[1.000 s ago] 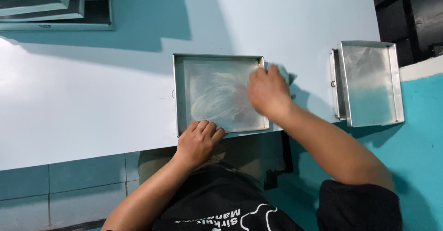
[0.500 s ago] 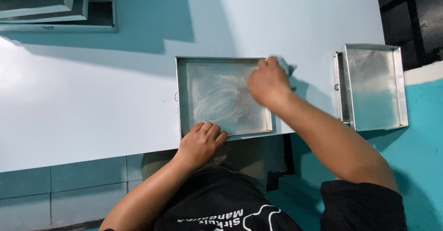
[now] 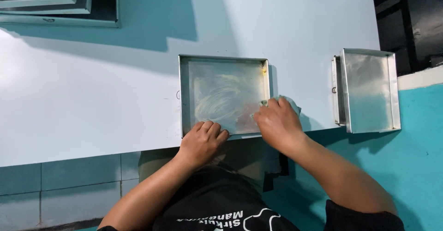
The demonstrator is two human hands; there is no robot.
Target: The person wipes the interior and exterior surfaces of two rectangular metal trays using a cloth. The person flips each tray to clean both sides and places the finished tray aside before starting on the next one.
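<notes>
Fingers of the left hand are curled down over the near rim of a square metal baking tray, knuckles bent, tips resting on the tray's near edge; nothing else is held in them. Fingers of the right hand are closed around a pale blue-green cloth, which is bunched under the palm and shows only as a small fold past the knuckles. The cloth is pressed at the tray's near right corner, partly over the right rim.

Tray position: flat on a pale blue table, close to the table's near edge, directly ahead of the body. Its floor is marked with whitish curved smears, densest toward the middle and near right. A small yellowish spot is noted at the far right corner.

A second set of metal trays is seen to the right, well apart from the first, stacked one over another and overhanging the table's right edge. More dark-rimmed trays are stacked at the far left corner.

Tiled wall below the table edge at left; teal surface at right
</notes>
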